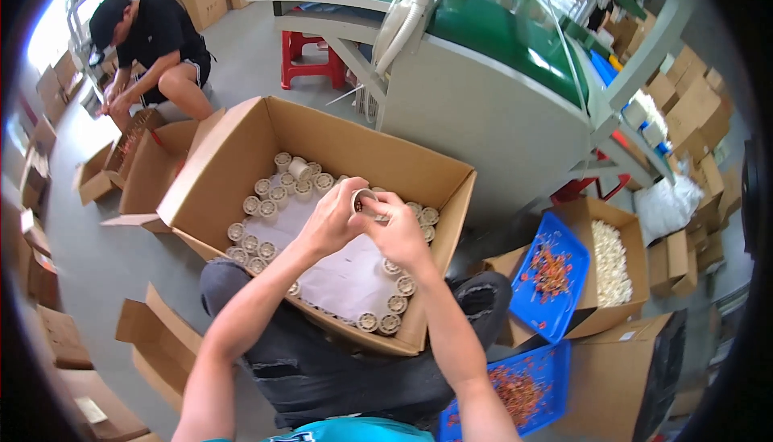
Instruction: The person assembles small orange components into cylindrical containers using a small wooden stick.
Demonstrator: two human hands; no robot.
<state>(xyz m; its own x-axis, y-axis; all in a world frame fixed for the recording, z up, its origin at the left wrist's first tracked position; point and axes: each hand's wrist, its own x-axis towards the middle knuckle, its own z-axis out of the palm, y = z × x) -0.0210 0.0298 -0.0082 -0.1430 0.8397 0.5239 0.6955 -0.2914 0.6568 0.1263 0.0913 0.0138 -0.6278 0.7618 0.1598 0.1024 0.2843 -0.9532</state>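
Note:
Above the open carton, my left hand (328, 225) is closed round a short white plastic cylinder (356, 196), whose hollow end faces up. Something small and dark reddish shows inside it, too small to name. My right hand (400, 234) is closed at the same cylinder, with its thumb and fingers at the rim; whether the fingertips hold a small part is hidden. Below both hands, the cardboard carton (366, 148) contains many similar white cylinders (278, 193), standing along the sides on a pale sheet (346, 281).
At right lie two blue trays (573, 281) of small red and orange parts, beside a carton of white pieces (609, 261). A green-topped workbench (503, 39) stands ahead. At far left a person (161, 47) crouches over cartons. An open carton (157, 345) sits at lower left.

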